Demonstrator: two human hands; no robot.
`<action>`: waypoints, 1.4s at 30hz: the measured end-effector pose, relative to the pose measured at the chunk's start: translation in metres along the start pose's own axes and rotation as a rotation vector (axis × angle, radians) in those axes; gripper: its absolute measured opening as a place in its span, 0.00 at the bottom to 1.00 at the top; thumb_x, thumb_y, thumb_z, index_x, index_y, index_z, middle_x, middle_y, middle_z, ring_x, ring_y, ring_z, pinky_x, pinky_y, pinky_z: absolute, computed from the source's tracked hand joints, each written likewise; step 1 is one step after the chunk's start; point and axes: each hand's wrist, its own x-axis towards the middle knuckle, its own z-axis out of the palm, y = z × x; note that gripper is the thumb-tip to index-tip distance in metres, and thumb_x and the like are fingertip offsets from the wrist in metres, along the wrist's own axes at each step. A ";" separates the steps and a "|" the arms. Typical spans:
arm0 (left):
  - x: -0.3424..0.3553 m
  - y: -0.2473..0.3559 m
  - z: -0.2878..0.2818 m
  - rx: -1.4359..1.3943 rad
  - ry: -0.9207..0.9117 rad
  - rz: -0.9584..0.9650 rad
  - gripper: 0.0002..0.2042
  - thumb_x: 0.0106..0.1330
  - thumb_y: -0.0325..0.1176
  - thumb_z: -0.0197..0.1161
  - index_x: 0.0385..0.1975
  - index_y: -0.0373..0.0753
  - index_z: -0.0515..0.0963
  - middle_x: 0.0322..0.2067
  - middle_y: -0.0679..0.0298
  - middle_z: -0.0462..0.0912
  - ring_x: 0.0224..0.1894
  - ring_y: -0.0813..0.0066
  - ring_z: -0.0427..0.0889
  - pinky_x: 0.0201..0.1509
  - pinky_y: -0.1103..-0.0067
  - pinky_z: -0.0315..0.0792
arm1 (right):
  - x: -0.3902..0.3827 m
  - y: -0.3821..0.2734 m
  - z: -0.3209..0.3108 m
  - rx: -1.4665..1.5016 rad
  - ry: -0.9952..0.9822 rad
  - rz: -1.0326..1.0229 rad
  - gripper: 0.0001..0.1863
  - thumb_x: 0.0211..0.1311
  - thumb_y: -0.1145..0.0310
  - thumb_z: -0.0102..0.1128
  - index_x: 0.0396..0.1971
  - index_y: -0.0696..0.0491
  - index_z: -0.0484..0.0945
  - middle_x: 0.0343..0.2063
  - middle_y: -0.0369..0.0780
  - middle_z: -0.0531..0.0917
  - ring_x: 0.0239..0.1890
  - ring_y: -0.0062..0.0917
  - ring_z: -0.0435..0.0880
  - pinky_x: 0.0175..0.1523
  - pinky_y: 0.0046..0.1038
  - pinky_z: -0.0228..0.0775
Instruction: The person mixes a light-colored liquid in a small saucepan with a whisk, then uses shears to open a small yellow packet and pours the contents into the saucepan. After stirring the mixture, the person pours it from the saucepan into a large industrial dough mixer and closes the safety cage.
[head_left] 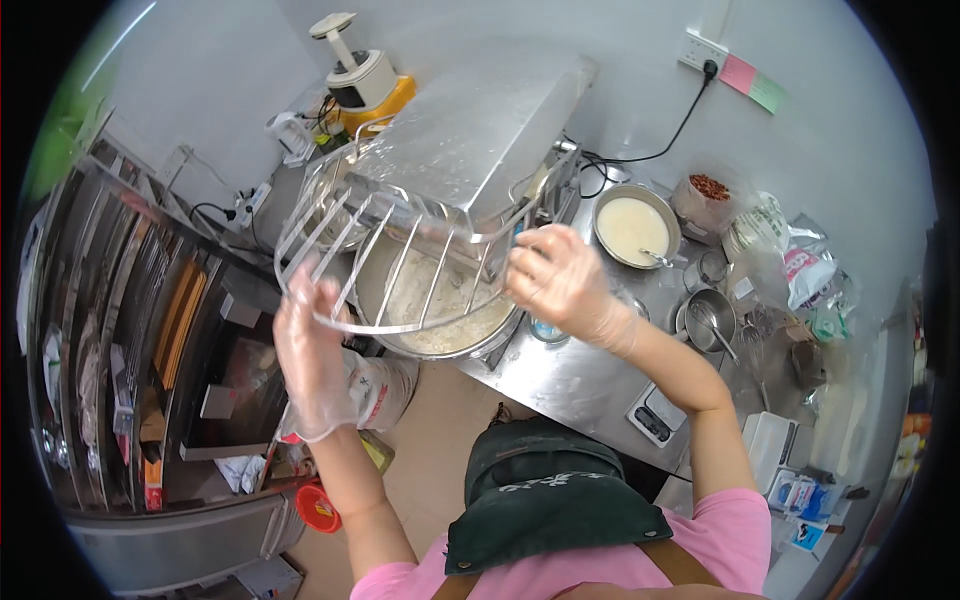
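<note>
A stand mixer with a broad silver housing (470,110) stands on the counter before me. Its wire bowl guard (425,327) sits tilted above the steel mixing bowl (372,290), which holds pale, wet, dough-like batter (450,305). Both hands wear clear plastic gloves. At the guard's left front rim, my left hand (312,355) is closed on the metal, slightly blurred. My right hand (562,282) has its fingers curled at the guard's right end, beside the mixer's body; the fingertips are partly hidden.
Right of the mixer are a round pan of creamy liquid (632,228), a small pot with a whisk (708,318), a bag of reddish-brown bits (706,195) and a small scale (656,416). A tray rack (150,330) stands left. A white bucket (385,388) is below the bowl.
</note>
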 end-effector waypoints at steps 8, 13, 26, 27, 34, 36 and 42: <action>-0.018 -0.121 -0.028 0.169 0.109 -0.200 0.09 0.73 0.32 0.58 0.47 0.34 0.75 0.25 0.70 0.71 0.21 0.83 0.72 0.21 0.84 0.71 | -0.076 0.042 0.042 0.604 0.344 1.193 0.11 0.66 0.61 0.63 0.40 0.54 0.81 0.29 0.35 0.80 0.29 0.21 0.80 0.34 0.20 0.71; -0.015 -0.151 -0.047 0.340 0.108 -0.103 0.23 0.69 0.27 0.58 0.62 0.27 0.68 0.23 0.68 0.73 0.20 0.83 0.74 0.19 0.83 0.70 | -0.031 0.039 0.025 1.212 0.048 1.443 0.19 0.68 0.52 0.59 0.38 0.56 0.80 0.26 0.33 0.80 0.25 0.12 0.74 0.28 0.16 0.64; -0.018 -0.144 -0.049 1.113 0.167 0.082 0.29 0.60 0.32 0.64 0.62 0.29 0.70 0.18 0.57 0.74 0.20 0.65 0.71 0.30 0.67 0.69 | -0.064 0.053 0.053 1.379 0.133 1.380 0.21 0.66 0.54 0.65 0.46 0.56 0.76 0.33 0.35 0.81 0.35 0.17 0.79 0.40 0.20 0.70; -0.019 -0.136 -0.036 1.132 0.165 0.044 0.28 0.61 0.33 0.64 0.62 0.29 0.70 0.20 0.60 0.74 0.22 0.70 0.71 0.31 0.70 0.70 | -0.089 0.063 0.069 1.410 0.290 1.276 0.25 0.65 0.53 0.66 0.51 0.58 0.75 0.38 0.38 0.82 0.40 0.19 0.80 0.45 0.22 0.72; -0.020 -0.144 -0.041 1.184 0.194 0.106 0.27 0.63 0.30 0.65 0.63 0.28 0.69 0.40 0.52 0.78 0.41 0.62 0.77 0.49 0.71 0.70 | -0.166 0.087 0.160 0.784 0.554 1.451 0.24 0.71 0.68 0.56 0.63 0.58 0.64 0.57 0.43 0.80 0.61 0.29 0.76 0.63 0.28 0.66; -0.021 -0.147 -0.044 1.161 0.195 0.087 0.27 0.63 0.29 0.64 0.63 0.28 0.69 0.45 0.50 0.78 0.47 0.60 0.78 0.55 0.72 0.70 | -0.163 0.083 0.166 0.764 0.566 1.454 0.24 0.71 0.68 0.56 0.62 0.59 0.64 0.57 0.42 0.81 0.61 0.29 0.76 0.64 0.29 0.65; -0.020 -0.157 -0.056 1.073 0.224 0.249 0.26 0.61 0.26 0.67 0.62 0.30 0.72 0.32 0.63 0.74 0.33 0.74 0.72 0.41 0.77 0.71 | -0.162 0.089 0.176 0.669 0.563 1.474 0.22 0.69 0.68 0.57 0.60 0.59 0.66 0.55 0.40 0.82 0.60 0.33 0.77 0.66 0.31 0.62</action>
